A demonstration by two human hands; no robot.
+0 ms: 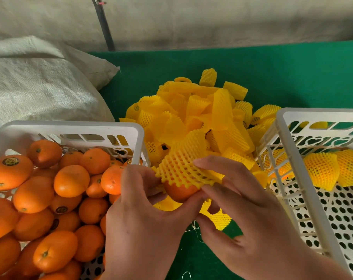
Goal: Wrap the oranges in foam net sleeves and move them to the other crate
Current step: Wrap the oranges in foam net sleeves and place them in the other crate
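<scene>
A sack (36, 81) is noted at far left, behind the left crate (76, 126), which is found nearly full of bare oranges (71, 180); most of the work is judged outstanding. At centre, over the green cloth (292, 77), one orange (180, 191) is held between both hands. The left hand (143, 211) is curled round the fruit and pinches the sleeve's left edge. A yellow foam sleeve (183, 168) is seen stretched over the upper part of the orange, the lower part still uncovered. The right hand (244, 207) is pinched on the sleeve's right side. A heap of spare sleeves (201, 118) lies behind. In the right crate (288, 150) only a few wrapped oranges (321, 168) are observed.
</scene>
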